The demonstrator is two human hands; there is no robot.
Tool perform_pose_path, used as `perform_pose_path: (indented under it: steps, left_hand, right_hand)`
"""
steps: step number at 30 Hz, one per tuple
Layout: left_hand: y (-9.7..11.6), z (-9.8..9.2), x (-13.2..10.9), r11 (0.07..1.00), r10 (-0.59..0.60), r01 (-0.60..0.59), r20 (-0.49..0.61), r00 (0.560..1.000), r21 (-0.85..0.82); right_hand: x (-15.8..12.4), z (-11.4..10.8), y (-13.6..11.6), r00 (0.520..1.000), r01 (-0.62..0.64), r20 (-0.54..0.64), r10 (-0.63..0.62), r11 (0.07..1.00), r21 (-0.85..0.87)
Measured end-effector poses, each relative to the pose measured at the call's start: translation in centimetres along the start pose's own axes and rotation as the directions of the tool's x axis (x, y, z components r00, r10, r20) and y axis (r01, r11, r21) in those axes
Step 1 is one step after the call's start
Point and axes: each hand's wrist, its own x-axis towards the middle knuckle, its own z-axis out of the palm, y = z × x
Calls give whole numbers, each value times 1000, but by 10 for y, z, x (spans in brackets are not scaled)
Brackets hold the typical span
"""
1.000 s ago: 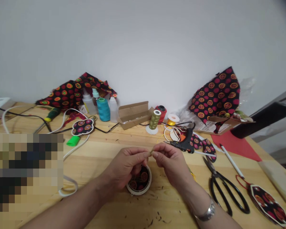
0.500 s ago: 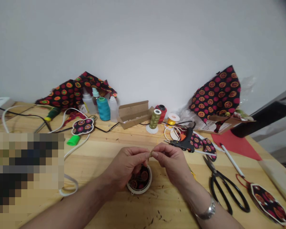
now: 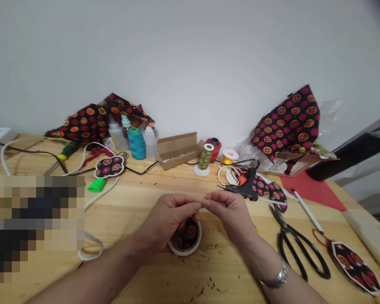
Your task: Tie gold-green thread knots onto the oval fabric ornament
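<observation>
My left hand (image 3: 174, 217) and my right hand (image 3: 229, 215) meet fingertip to fingertip at the middle of the table. Both are closed in a pinch. Whatever lies between the fingertips is too small to make out. Partly hidden below my left hand is a round white-rimmed frame (image 3: 199, 244) with dark patterned fabric inside, lying flat on the wood. A short bit of yellow thread (image 3: 257, 229) shows beside my right forearm.
Large black-handled scissors (image 3: 285, 230) lie right of my right arm, near a fabric-covered octagonal piece (image 3: 356, 268). A glue gun (image 3: 245, 188), thread spools (image 3: 205, 158), a cardboard box (image 3: 179, 154) and squeeze bottles (image 3: 150, 143) stand farther back. A flower-shaped fabric piece (image 3: 109, 167) sits left.
My two hands stay pinched together in nearly the same place, with only a slight shift of the fingers. The objects on the table have not been moved.
</observation>
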Motion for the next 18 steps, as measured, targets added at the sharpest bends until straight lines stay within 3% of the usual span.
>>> perform_pose_path:
  steps: [18]
  left_hand:
    - [0, -1, 1, 997, 46, -45, 13, 999, -65]
  right_hand:
    - [-6, 3, -7, 999, -22, 44, 29, 985, -168]
